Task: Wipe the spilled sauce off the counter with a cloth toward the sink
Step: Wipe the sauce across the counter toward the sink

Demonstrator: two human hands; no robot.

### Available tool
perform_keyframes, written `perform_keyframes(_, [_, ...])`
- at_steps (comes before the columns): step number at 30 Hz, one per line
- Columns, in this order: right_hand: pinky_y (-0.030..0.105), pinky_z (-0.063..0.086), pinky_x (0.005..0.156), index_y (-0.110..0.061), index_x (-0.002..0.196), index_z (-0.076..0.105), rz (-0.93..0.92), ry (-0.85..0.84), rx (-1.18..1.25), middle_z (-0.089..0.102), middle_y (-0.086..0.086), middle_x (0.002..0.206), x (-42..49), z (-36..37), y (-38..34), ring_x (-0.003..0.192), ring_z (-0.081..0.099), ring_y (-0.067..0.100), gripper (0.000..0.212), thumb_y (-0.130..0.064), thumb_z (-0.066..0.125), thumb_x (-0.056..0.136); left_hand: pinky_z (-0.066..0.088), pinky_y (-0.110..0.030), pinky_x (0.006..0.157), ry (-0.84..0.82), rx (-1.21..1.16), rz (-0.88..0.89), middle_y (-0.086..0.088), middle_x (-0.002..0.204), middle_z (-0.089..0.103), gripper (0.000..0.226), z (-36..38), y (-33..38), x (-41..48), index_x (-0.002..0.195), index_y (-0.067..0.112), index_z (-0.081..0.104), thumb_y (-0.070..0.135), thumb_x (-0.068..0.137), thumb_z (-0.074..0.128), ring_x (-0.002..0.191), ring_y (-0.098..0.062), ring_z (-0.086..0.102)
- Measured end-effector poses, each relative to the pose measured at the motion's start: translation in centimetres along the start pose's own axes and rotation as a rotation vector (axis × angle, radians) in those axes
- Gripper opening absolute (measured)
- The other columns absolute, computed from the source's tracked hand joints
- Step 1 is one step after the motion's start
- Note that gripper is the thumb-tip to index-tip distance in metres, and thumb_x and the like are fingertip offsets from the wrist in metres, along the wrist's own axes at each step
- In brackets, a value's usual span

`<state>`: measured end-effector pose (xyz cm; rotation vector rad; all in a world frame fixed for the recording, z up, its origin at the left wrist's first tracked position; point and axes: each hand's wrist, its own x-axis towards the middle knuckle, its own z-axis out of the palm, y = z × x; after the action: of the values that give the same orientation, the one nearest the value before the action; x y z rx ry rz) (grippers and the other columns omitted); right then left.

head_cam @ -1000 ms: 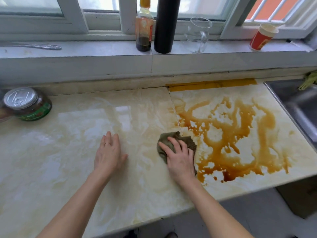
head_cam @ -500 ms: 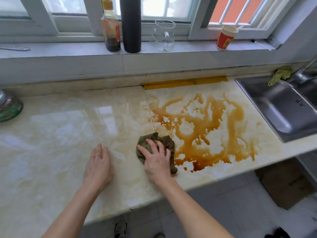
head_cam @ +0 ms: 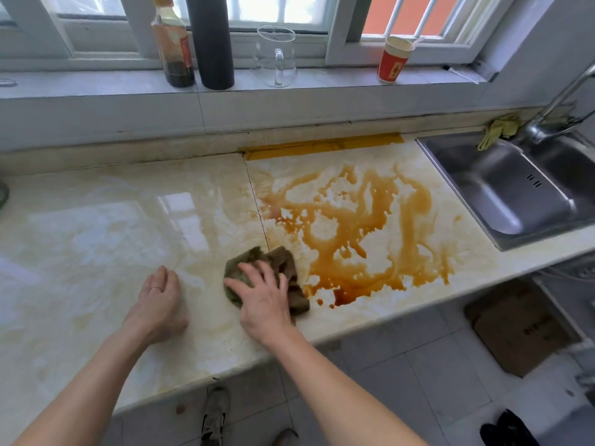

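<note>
Much sauce (head_cam: 346, 294) pools on the counter (head_cam: 112, 220) beside sink (head_cam: 502, 188); right hand (head_cam: 262, 300) presses cloth (head_cam: 283, 259) open-palmed, left hand (head_cam: 157, 304) rests relaxed, empty.

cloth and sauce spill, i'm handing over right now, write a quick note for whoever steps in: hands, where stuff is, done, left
Right hand: flat on the cloth, fingers spread, pressing it to the counter.
Left hand: rests on bare counter left of the cloth, holding nothing.
Cloth: bunched near the front edge, at the left edge of the sauce spill. The sink lies to the right of the spill.
Done: no puddles left of the cloth, only a faint yellowish film.
Left: nearly the whole spill, between cloth and sink; push it right into the sink.
</note>
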<state>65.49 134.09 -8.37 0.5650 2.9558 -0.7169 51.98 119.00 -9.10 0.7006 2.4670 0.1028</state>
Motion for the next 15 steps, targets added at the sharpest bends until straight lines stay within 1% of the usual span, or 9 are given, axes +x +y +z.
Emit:
perform_keyframes(1, [0.052, 0.0, 0.115, -0.034, 0.139, 0.047, -0.088, -0.03, -0.003, 0.023, -0.002, 0.158, -0.9, 0.6, -0.5, 0.145, 0.008, 0.026, 0.063, -0.003, 0.052, 0.084, 0.007, -0.038, 0.12, -0.004, 0.01, 0.002, -0.017, 0.157, -0.013, 0.092, 0.0, -0.1, 0.0, 0.149, 0.003, -0.003, 0.023, 0.082, 0.057, 0.146, -0.03, -0.006])
perform_keyframes(3, [0.051, 0.003, 0.114, -0.032, 0.137, 0.05, -0.242, -0.059, -0.009, 0.027, -0.001, 0.157, -2.1, 1.3, 0.0, 0.145, 0.011, 0.026, 0.061, -0.004, 0.055, 0.083, 0.008, -0.037, 0.12, -0.016, 0.025, 0.004, -0.016, 0.157, -0.013, 0.096, -0.1, -0.5, 0.1, 0.149, 0.004, -0.003, 0.025, 0.081, 0.06, 0.146, -0.03, -0.005])
perform_keyframes(5, [0.051, 0.006, 0.113, -0.032, 0.136, 0.051, -0.291, -0.074, -0.015, 0.029, -0.001, 0.156, -2.0, 0.8, 1.5, 0.144, 0.015, 0.025, 0.058, -0.006, 0.055, 0.085, 0.009, -0.037, 0.12, -0.014, 0.032, 0.011, -0.015, 0.157, -0.013, 0.097, -0.1, -0.6, 0.1, 0.149, 0.005, -0.003, 0.026, 0.081, 0.062, 0.146, -0.03, -0.004])
perform_keyframes(7, [0.052, 0.006, 0.113, -0.034, 0.136, 0.051, -0.244, -0.078, -0.022, 0.029, -0.003, 0.156, -1.3, 0.0, 2.4, 0.144, 0.015, 0.024, 0.057, -0.006, 0.053, 0.086, 0.007, -0.037, 0.12, -0.02, 0.043, 0.012, -0.016, 0.157, -0.015, 0.095, 0.0, -0.6, 0.1, 0.149, 0.005, -0.006, 0.026, 0.084, 0.06, 0.146, -0.03, -0.006])
perform_keyframes(9, [0.054, 0.006, 0.115, -0.035, 0.135, 0.051, -0.135, -0.048, 0.001, 0.029, -0.005, 0.156, -0.7, -0.7, 2.3, 0.144, 0.013, 0.023, 0.058, -0.004, 0.051, 0.086, 0.007, -0.038, 0.12, -0.021, 0.036, 0.011, -0.017, 0.156, -0.015, 0.091, 0.1, -0.5, 0.2, 0.149, 0.003, -0.006, 0.025, 0.087, 0.056, 0.146, -0.03, -0.007])
perform_keyframes(11, [0.056, 0.004, 0.115, -0.034, 0.135, 0.05, -0.056, -0.04, 0.017, 0.026, -0.004, 0.156, -0.5, -0.9, 1.4, 0.144, 0.01, 0.024, 0.061, -0.001, 0.051, 0.085, 0.008, -0.038, 0.12, -0.012, 0.038, 0.015, -0.017, 0.156, -0.015, 0.091, 0.1, -0.5, 0.4, 0.149, 0.002, -0.005, 0.024, 0.086, 0.057, 0.146, -0.031, -0.006])
perform_keyframes(13, [0.056, -0.001, 0.115, -0.033, 0.137, 0.048, -0.047, -0.064, 0.016, 0.022, -0.003, 0.157, -0.9, -0.4, 0.4, 0.145, 0.006, 0.025, 0.063, 0.0, 0.051, 0.083, 0.008, -0.039, 0.12, -0.008, 0.04, 0.01, -0.017, 0.156, -0.013, 0.093, 0.3, -0.8, 0.6, 0.149, 0.002, -0.004, 0.024, 0.084, 0.058, 0.146, -0.032, -0.004])
perform_keyframes(15, [0.056, -0.003, 0.114, -0.033, 0.138, 0.046, -0.086, -0.075, 0.012, 0.02, -0.002, 0.158, -1.5, 0.1, 0.3, 0.145, 0.004, 0.026, 0.064, 0.0, 0.052, 0.084, 0.009, -0.04, 0.12, -0.008, 0.035, 0.009, -0.019, 0.156, -0.011, 0.092, 0.4, -0.8, 0.7, 0.148, 0.001, -0.002, 0.024, 0.083, 0.058, 0.146, -0.033, -0.002])
